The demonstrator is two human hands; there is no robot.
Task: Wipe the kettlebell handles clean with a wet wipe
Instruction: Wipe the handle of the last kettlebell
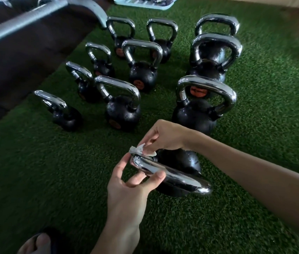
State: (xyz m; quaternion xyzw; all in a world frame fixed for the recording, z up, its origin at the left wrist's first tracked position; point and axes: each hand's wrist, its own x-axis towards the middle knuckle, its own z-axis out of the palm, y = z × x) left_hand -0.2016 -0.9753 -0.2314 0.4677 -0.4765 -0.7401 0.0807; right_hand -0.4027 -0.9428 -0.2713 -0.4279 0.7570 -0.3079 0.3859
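My right hand pinches a small bunched wet wipe between thumb and fingertips, pressed to the left corner of the nearest handle; my left hand steadies that same chrome bar, thumb over and fingers curled loosely round it, a light hold rather than a full fist; this bell sits on the green turf, nearer me than the rows of other kettlebells. Wadded this tight, the wipe could slip from my pinch or miss stretches of bar; wet chrome may slide through my loose left fingers; I cannot quite tell whether the bell leans, but if so it could tip.
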